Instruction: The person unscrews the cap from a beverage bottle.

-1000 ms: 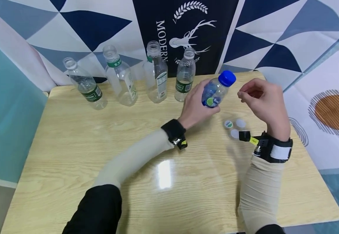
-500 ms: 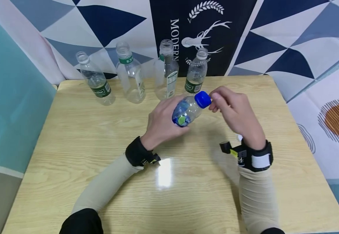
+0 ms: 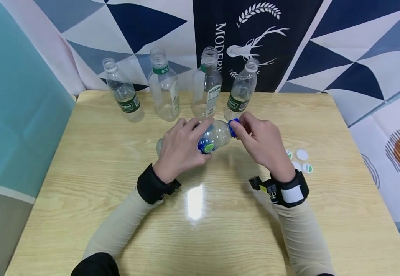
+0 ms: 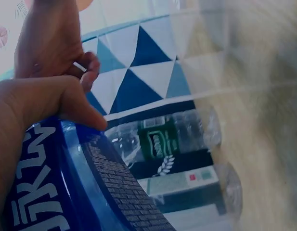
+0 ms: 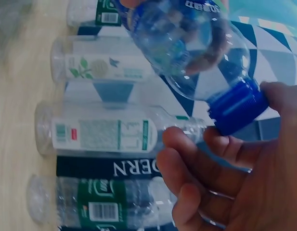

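Note:
My left hand (image 3: pixel 182 149) grips a clear plastic bottle (image 3: pixel 219 134) with a blue label round its body. The bottle lies nearly level above the table, its neck toward the right. At that neck, my right hand (image 3: pixel 263 143) pinches the blue cap (image 3: pixel 233 128) between thumb and index finger. In the right wrist view the blue cap (image 5: pixel 238 107) sits on the bottle's mouth, thumb on one side and index finger on the other. The left wrist view shows the blue label (image 4: pixel 47 187) close up under my left thumb.
Several uncapped clear bottles stand along the back edge, among them a green-labelled one at the left (image 3: pixel 129 103) and another at the right (image 3: pixel 239 97). Several small white caps (image 3: pixel 302 155) lie on the wooden table (image 3: pixel 220 237) beside my right wrist. A patterned cloth (image 3: pixel 158 23) hangs behind.
My left hand has brought the bottle left and down and tipped it toward level. My right hand has moved left to the blue cap and now pinches it.

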{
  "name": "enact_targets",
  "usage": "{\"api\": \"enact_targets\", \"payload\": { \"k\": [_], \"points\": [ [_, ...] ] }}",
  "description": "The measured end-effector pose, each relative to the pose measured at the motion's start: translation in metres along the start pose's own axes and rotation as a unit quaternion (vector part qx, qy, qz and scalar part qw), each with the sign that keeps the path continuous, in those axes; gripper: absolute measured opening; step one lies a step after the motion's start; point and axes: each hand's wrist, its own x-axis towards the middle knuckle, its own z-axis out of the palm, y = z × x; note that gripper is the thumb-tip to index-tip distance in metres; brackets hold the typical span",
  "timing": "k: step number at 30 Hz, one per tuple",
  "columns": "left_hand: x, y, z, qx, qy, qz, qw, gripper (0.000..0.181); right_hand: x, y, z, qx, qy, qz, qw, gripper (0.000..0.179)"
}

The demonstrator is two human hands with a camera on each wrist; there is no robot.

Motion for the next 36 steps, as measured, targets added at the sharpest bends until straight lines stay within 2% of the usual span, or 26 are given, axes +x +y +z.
{"api": "enact_targets", "payload": {
  "k": [5, 8, 11, 14, 17, 20, 25, 31, 36],
  "points": [
    [-0.002, 0.000, -0.004, 0.047, 0.017, 0.032, 0.9983, 0.078, 0.001, -0.005, 0.008, -0.019, 0.008, 0.026, 0.9994, 0.047],
    [-0.003, 0.001, -0.003, 0.077, 0.034, 0.051, 0.9952, 0.075, 0.000, -0.008, 0.009, -0.023, -0.005, 0.075, 0.9969, 0.059],
    [-0.002, 0.001, -0.002, 0.099, 0.047, 0.066, 0.9918, 0.069, 0.000, -0.010, 0.010, -0.025, -0.032, 0.136, 0.9899, 0.074],
    [-0.002, 0.000, -0.001, 0.109, 0.054, 0.071, 0.9900, 0.066, -0.001, -0.012, 0.012, -0.029, -0.031, 0.164, 0.9855, 0.079],
    [-0.002, 0.001, 0.000, 0.097, 0.059, 0.067, 0.9912, 0.067, -0.001, -0.012, 0.014, -0.022, 0.008, 0.147, 0.9889, 0.075],
    [-0.002, 0.003, 0.001, 0.066, 0.061, 0.059, 0.9941, 0.069, -0.002, -0.011, 0.016, -0.007, 0.058, 0.105, 0.9927, 0.069],
    [-0.002, 0.006, 0.001, 0.011, 0.058, 0.046, 0.9972, 0.072, -0.002, -0.008, 0.021, 0.021, 0.126, 0.043, 0.9908, 0.064],
    [-0.002, 0.006, 0.000, -0.010, 0.044, 0.043, 0.9980, 0.075, -0.003, -0.007, 0.023, 0.062, 0.154, -0.001, 0.9861, 0.061],
    [-0.001, 0.007, -0.001, -0.019, 0.034, 0.045, 0.9982, 0.077, -0.003, -0.007, 0.024, 0.077, 0.169, -0.012, 0.9825, 0.058]
  ]
}}
